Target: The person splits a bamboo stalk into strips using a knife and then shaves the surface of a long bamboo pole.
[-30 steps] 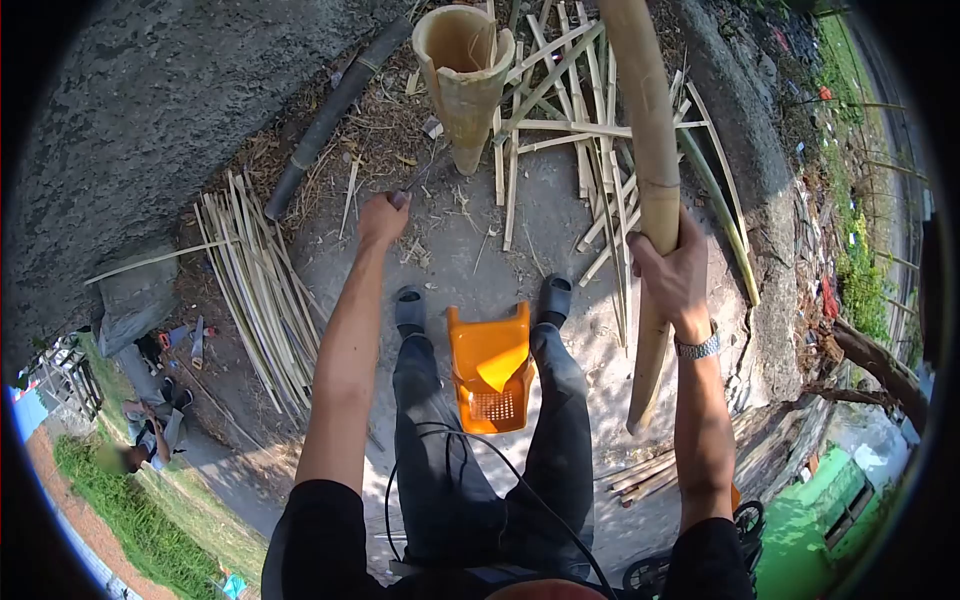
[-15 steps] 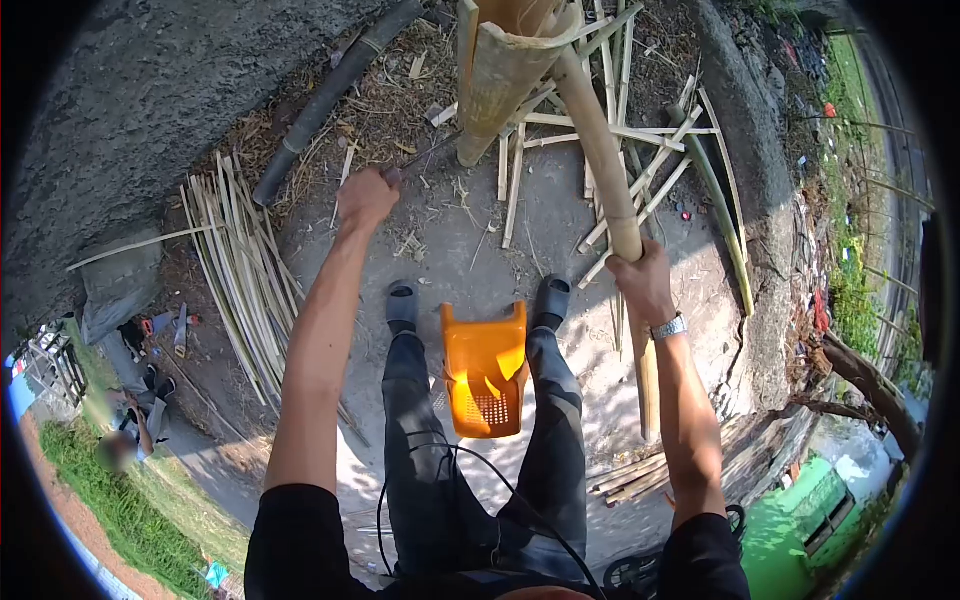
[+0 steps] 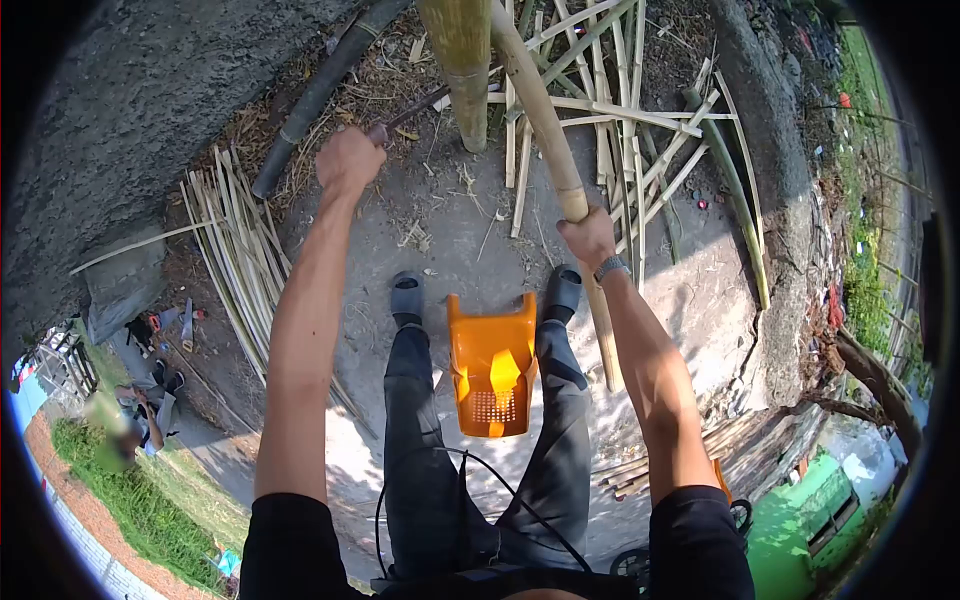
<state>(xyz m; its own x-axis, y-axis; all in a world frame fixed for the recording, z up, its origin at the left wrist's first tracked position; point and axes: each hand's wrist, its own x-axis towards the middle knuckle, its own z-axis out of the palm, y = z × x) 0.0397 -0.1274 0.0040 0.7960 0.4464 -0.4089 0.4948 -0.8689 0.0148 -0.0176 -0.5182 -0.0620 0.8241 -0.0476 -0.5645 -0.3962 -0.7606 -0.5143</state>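
Observation:
My left hand [image 3: 348, 158] is closed round the brown handle of a long knife [image 3: 415, 109], its dark blade pointing towards a thick upright bamboo piece [image 3: 468, 85]. The top of that bamboo is cut off by the frame, and whether the blade is in it cannot be made out. My right hand [image 3: 588, 238] grips a long bamboo pole [image 3: 545, 130] whose far end reaches up beside the upright bamboo. The pole's near end passes under my right wrist. Between my feet stands an orange plastic chair [image 3: 490, 335].
Long bamboo strips [image 3: 235, 250] lie bundled at left, and more split strips [image 3: 625, 110] lie crossed at upper right. A dark bamboo pole [image 3: 320, 100] leans by the rock wall [image 3: 170, 90]. Another person [image 3: 150, 410] sits at far left near a saw [image 3: 187, 325].
My right hand has moved left and slightly up, swinging the pole nearer the upright bamboo. The upright bamboo's split top has gone out of view. My left hand has shifted slightly left and up.

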